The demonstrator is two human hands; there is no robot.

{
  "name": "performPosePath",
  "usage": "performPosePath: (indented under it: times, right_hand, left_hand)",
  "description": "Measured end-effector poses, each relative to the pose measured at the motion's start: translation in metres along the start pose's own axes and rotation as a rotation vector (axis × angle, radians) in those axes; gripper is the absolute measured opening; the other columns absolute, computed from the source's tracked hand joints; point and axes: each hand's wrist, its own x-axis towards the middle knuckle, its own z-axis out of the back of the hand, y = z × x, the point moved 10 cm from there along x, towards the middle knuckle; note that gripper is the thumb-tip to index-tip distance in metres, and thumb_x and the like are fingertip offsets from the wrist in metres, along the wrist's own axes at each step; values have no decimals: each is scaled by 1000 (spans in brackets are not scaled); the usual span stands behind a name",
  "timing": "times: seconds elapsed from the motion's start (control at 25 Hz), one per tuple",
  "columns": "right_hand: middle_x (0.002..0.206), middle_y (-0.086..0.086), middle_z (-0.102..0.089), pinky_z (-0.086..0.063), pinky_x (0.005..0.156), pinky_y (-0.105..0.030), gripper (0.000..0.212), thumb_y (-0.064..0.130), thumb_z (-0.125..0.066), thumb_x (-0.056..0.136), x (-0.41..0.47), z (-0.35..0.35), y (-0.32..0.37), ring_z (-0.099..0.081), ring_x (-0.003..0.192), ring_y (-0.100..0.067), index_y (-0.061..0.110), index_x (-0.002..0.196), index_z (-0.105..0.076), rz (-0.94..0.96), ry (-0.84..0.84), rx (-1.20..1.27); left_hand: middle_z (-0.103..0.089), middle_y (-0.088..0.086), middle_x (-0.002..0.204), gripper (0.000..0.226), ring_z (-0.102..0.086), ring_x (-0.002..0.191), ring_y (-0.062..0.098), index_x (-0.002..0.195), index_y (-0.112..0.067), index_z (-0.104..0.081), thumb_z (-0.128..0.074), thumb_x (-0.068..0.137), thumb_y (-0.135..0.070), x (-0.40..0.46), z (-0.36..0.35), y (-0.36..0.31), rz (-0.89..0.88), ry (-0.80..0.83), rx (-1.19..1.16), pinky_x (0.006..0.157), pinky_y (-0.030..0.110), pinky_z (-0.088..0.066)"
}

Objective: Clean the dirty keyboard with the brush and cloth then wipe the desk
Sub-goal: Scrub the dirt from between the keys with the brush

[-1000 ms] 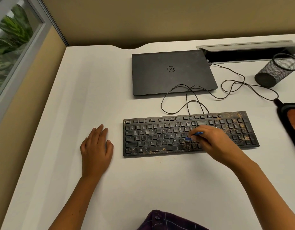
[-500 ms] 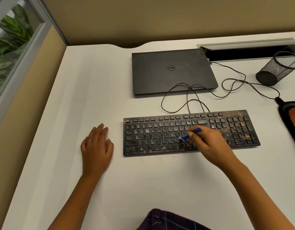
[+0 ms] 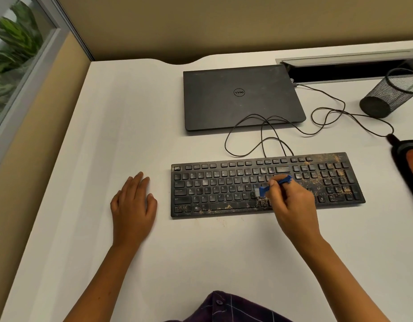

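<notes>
The black keyboard (image 3: 266,184) lay on the white worktop (image 3: 122,126), grit thickest right of the fingers. The right hand (image 3: 291,205) pinched the blue brush (image 3: 270,187), bristles on the lower keys: brushing was underway, probably moving next toward the dirtier number pad. The left hand (image 3: 133,208) rested flat, uncurled.

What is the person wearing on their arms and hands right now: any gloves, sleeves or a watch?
Nothing: the left hand and right hand are bare, without gloves, rings or watch, and both forearms are uncovered. Only a dark purple checked shirt shows at the frame's bottom.
</notes>
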Motion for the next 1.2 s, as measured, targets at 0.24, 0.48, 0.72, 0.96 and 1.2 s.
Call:
performPosePath:
  times: [0.24, 0.48, 0.72, 0.96, 1.2]
  right_hand:
    - [59, 6, -55, -30, 47, -14, 17, 14, -51, 95, -7, -15, -6, -49, 51, -6, 21, 80, -55, 10, 85, -60]
    - [65, -1, -61, -43, 47, -30, 20, 22, -46, 94, -8, 3, 1, -56, 55, -15, 11, 90, -62, 99, -25, -6]
    - [63, -4, -61, -43, 48, -35, 26, 24, -43, 94, -8, 5, -14, -56, 56, -17, 11, 81, -61, -8, -22, 12]
    - [60, -6, -57, -40, 50, -37, 33, 20, -43, 97, 3, -12, -16, -52, 54, -21, 7, 69, -53, -84, 157, -99]
    - [63, -6, -59, -41, 51, -37, 32, 23, -42, 98, 6, -21, -4, -52, 55, -18, 8, 74, -57, -16, 260, -106]
  left_hand:
    - [-47, 4, 148, 51, -39, 139, 25, 133, -13, -56, -34, 91, -31, 0, 1, -1, 3, -5, 0, 104, 49, -32]
    - [-47, 4, 148, 51, -40, 139, 25, 133, -12, -57, -33, 91, -31, 0, 1, -1, 6, -4, -1, 105, 49, -32]
    - [-48, 5, 148, 51, -40, 138, 25, 132, -12, -57, -33, 91, -31, -1, 2, -1, 2, -8, -1, 104, 50, -33]
    - [-48, 5, 148, 51, -40, 138, 26, 132, -12, -57, -34, 91, -31, -1, 2, -1, 2, -7, -3, 104, 50, -33]
    - [-48, 5, 147, 51, -41, 138, 26, 132, -12, -57, -33, 91, -32, -1, 1, -1, -1, -4, 0, 104, 50, -33]
